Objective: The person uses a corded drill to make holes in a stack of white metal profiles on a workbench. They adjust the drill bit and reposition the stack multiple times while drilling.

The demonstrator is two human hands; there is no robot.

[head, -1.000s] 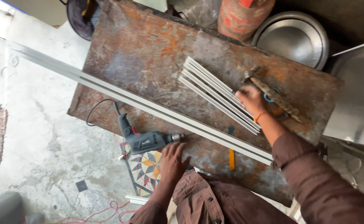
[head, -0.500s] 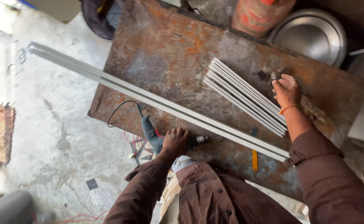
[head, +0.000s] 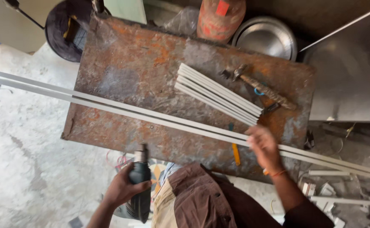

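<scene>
My left hand (head: 123, 188) grips a dark green power drill (head: 139, 185) at the near edge of the rusty metal table (head: 151, 63), its nose pointing toward the table. My right hand (head: 264, 145) rests on two long white bars (head: 121, 109) that lie side by side across the table and overhang both ends. A bundle of several short white bars (head: 218, 93) lies beyond them, with a worn hammer (head: 258, 86) just to its right.
A yellow-handled tool (head: 234, 152) lies near the table's front edge. Behind the table stand a red cylinder (head: 220, 19), a steel bowl (head: 266, 38) and a dark bucket (head: 69, 29). A steel sheet (head: 353, 67) sits right. White offcuts (head: 332, 190) litter the floor.
My left hand has lifted the drill from beside the table and turned it nose-up. My right hand has left the hammer and short bars and come down onto the long bars.
</scene>
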